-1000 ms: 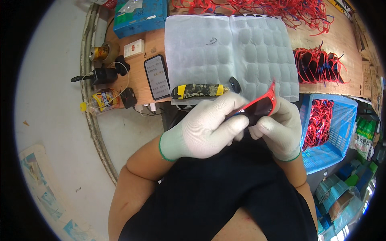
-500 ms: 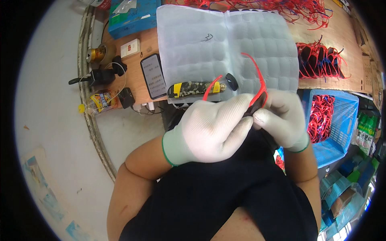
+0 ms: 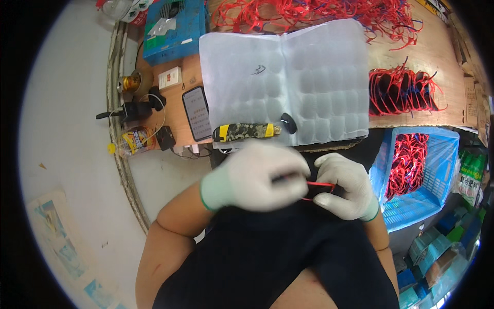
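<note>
Both my hands wear white knitted gloves and are close together in front of my black top. My right hand (image 3: 346, 186) curls round a pair of red glasses frames (image 3: 321, 184), with thin red parts running across the gap towards my left hand. My left hand (image 3: 267, 177) is smeared by motion; its fingers bend near the frames, and whether they grip them is unclear. Beyond the hands, a dark lens (image 3: 288, 123) rests on a white padded sheet (image 3: 324, 77) with rows of rounded bumps. Beside it lies a camouflage-patterned tool with yellow bands (image 3: 247, 132).
A heap of red frames (image 3: 319, 13) covers the far table, and a row of frames with dark lenses (image 3: 404, 92) stands right. The blue crate (image 3: 437, 180) holds more red frames. Leftward are a phone (image 3: 196, 113), small white box (image 3: 170, 78), blue box (image 3: 175, 31) and chargers (image 3: 135, 112).
My hands have come down towards my body and slightly apart. The red frames have turned from upright to lying sideways between them. The view has tilted, so the table appears lower.
</note>
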A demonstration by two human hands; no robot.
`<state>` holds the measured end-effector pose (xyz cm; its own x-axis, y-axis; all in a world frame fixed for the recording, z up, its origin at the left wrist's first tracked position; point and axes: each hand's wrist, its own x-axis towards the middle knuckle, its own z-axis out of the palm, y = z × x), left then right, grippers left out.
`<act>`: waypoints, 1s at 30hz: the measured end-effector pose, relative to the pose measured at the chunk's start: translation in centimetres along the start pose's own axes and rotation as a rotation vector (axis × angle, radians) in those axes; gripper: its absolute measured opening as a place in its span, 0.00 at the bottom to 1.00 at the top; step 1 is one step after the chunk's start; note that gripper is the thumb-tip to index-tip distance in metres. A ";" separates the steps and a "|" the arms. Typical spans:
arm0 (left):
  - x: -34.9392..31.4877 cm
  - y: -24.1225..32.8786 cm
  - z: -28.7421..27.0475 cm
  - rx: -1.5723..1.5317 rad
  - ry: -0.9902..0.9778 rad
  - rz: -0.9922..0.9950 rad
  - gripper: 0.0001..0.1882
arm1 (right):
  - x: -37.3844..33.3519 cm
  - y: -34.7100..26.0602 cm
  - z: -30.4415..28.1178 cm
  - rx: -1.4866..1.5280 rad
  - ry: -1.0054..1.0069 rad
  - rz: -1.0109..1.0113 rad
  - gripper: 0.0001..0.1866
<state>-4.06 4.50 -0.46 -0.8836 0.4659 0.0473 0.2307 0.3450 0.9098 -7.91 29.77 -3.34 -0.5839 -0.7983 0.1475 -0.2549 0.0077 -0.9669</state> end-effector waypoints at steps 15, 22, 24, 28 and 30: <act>4.0 -8.0 3.3 0.692 -0.028 -0.471 0.18 | -0.4 -1.6 2.8 0.232 0.297 0.164 0.36; 0.8 -1.2 -0.2 -0.527 0.086 -0.458 0.10 | 0.5 -2.2 1.3 0.207 0.531 0.362 0.20; 0.2 -1.5 0.9 -0.720 0.152 -0.359 0.12 | 1.6 -2.6 1.3 0.073 0.325 0.410 0.19; 0.4 -1.4 0.9 -0.272 0.258 -0.119 0.14 | 2.4 -1.6 2.6 0.128 0.290 0.344 0.15; -0.1 -1.3 2.6 -0.656 0.436 -0.214 0.14 | 2.3 -1.8 2.7 0.178 0.288 0.344 0.11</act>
<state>-3.24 6.15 -2.69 -0.9918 0.0381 -0.1218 -0.1272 -0.2196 0.9673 -6.68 26.32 -1.78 -0.8073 -0.5682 -0.1597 0.1118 0.1184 -0.9867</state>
